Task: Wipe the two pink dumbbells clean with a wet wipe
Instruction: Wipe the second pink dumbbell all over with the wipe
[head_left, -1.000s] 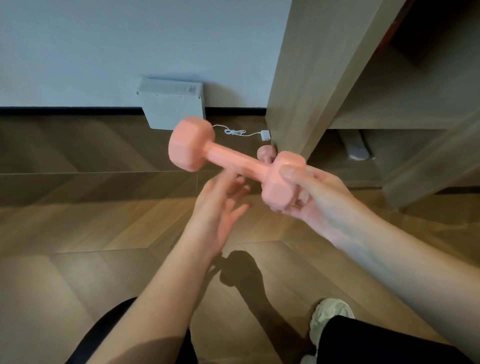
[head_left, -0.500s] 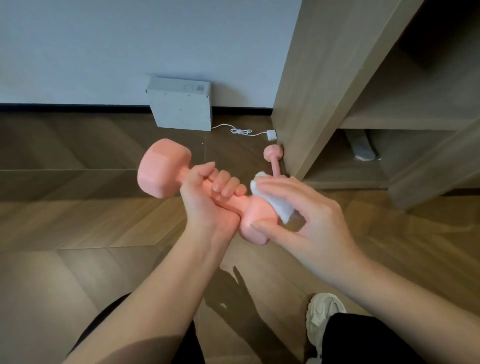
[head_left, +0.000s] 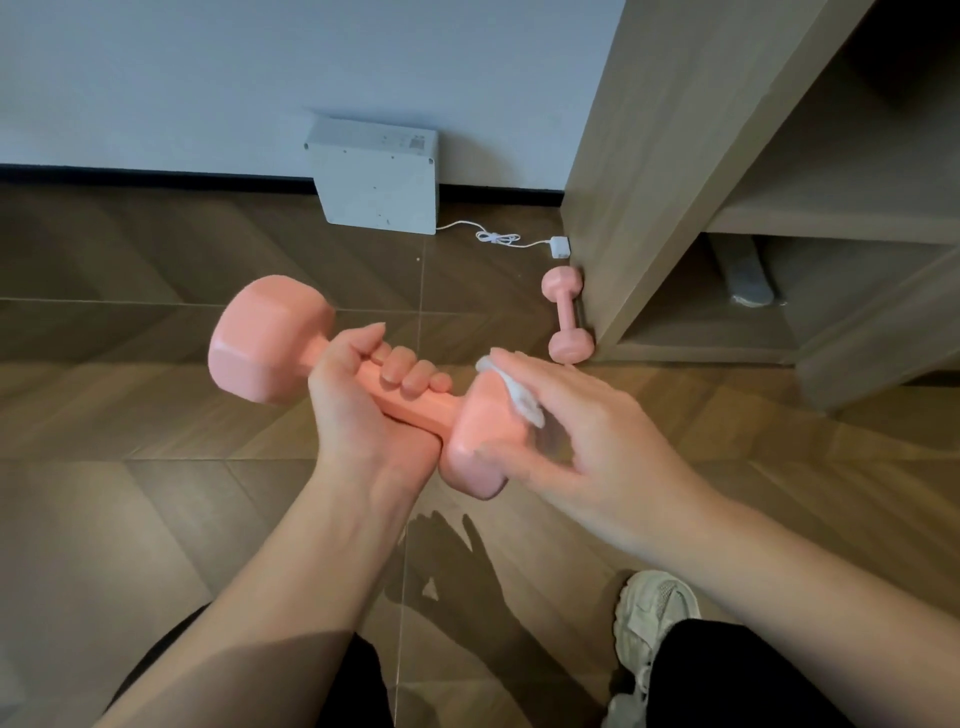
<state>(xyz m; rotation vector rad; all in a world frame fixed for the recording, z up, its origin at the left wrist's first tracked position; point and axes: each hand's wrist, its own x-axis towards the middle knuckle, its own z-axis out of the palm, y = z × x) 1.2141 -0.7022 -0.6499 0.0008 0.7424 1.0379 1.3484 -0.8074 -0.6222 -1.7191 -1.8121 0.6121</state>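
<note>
Pink dumbbells are seen in a room with a brown wooden floor (head_left: 156, 519) laid in a chevron pattern, bounded at the far side by a pale wall (head_left: 260, 67) with a dark skirting strip. One pink dumbbell (head_left: 291, 343) is held in the air above the floor, tilted so that its left head is higher and farther than its right head. Its handle is clamped in the left hand (head_left: 363, 415), whose fingers are curled fully round the bar. A white wet wipe (head_left: 519, 397) is pressed against the right head of this dumbbell by the right hand (head_left: 597, 441); the wipe is pinched between the fingertips and the pink surface, with the thumb laid on the lower edge of the same head. The second pink dumbbell (head_left: 567, 314) is laid on the floor farther off, to the right, touching the foot of a wooden shelf unit (head_left: 649, 182). A grey box (head_left: 379, 182) is leaned at the wall, and a white cable (head_left: 498, 238) with a small adapter is trailed from it toward the shelf unit. A pale sneaker (head_left: 649, 618) and dark trouser legs are seen at the lower edge. Nothing is placed between the hands and the held dumbbell.
</note>
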